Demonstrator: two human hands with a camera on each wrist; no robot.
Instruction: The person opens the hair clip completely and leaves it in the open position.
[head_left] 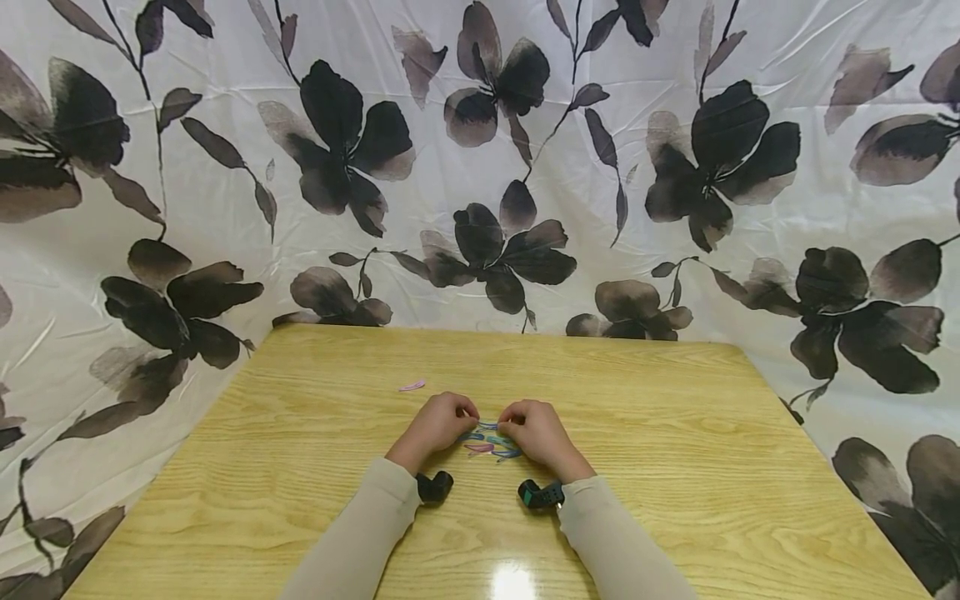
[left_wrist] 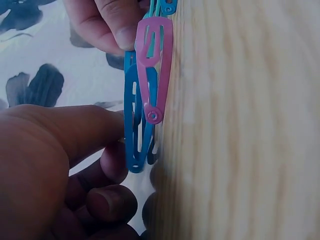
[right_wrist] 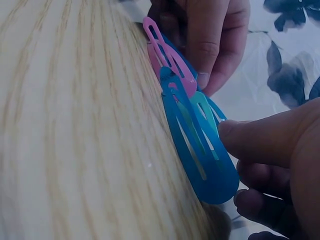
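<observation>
Between my two hands a blue snap hair clip spans from fingertip to fingertip, just above or on the table. My left hand pinches its left end with thumb and fingers. The right hand pinches its right end. Nearer me lie a pink hair clip, a teal hair clip and more blue hair clips. In the left wrist view, a pink clip and a blue clip partly cover the fingertips. A large blue clip stands in front in the right wrist view.
A lone pink hair clip lies farther back, left of the hands. The wooden table reaches back to a floral cloth. Black wrist cameras sit on both wrists.
</observation>
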